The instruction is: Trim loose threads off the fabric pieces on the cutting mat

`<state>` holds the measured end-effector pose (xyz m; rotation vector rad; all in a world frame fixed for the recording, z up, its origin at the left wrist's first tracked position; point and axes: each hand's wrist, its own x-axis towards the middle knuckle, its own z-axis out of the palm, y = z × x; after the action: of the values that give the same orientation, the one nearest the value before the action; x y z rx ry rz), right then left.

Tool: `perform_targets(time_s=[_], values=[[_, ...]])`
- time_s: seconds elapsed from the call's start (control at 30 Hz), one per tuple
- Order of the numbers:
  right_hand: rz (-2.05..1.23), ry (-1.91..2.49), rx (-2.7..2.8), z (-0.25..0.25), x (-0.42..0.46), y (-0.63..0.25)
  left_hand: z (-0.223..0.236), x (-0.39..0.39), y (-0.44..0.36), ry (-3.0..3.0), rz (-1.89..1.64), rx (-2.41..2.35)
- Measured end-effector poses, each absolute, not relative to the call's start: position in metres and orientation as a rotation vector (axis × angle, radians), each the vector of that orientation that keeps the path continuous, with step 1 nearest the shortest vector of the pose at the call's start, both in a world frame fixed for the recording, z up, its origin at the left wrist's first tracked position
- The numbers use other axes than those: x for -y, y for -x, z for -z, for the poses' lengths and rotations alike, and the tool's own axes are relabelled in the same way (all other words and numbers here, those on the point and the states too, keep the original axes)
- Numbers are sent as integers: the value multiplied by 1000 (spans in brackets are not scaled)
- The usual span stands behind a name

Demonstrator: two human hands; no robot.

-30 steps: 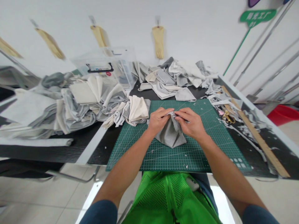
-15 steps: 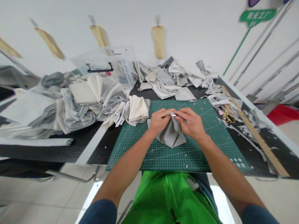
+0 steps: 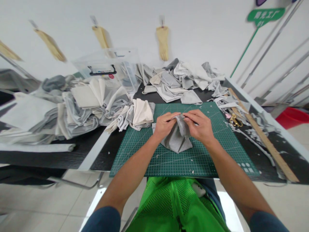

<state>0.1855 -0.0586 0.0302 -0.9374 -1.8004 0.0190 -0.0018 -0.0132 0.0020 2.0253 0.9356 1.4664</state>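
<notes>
A piece of grey cloth [image 3: 177,140] hangs from between my two hands, its lower folds resting on the green cutting mat [image 3: 140,154]. My left hand [image 3: 165,124] is closed, pinching the cloth's upper edge between thumb and fingers. Close beside it, my right hand [image 3: 198,125] is also closed in a pinch at the same edge. Whether the right fingertips hold anything besides cloth is too small to make out. The thumbs and fingertips of both hands nearly meet at the top of the cloth.
Heaped cloths [image 3: 82,106] cover the table's left side, before a clear plastic box [image 3: 106,64]. More fabric pieces [image 3: 178,80] lie behind the mat. To the right are gold-handled scissors [image 3: 235,121], a wooden ruler [image 3: 263,135] and scraps. A red bucket [image 3: 293,117] stands beyond.
My right hand has shifted slightly right and its fingers have moved at the cloth's edge. The bright, pale bit between the fingertips no longer shows. My left hand keeps its place.
</notes>
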Motion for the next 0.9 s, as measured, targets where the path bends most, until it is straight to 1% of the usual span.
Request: perform_targets(time_s=[0.5, 0.67, 0.9], values=[[29, 913, 1921, -25, 56, -187, 2, 11, 1, -1989, -1513, -907], [23, 908, 1892, -26, 57, -185, 3, 10, 1, -1994, -1507, -908], [-69, 980, 1747, -31, 59, -184, 3, 8, 3, -2012, -1516, -925]])
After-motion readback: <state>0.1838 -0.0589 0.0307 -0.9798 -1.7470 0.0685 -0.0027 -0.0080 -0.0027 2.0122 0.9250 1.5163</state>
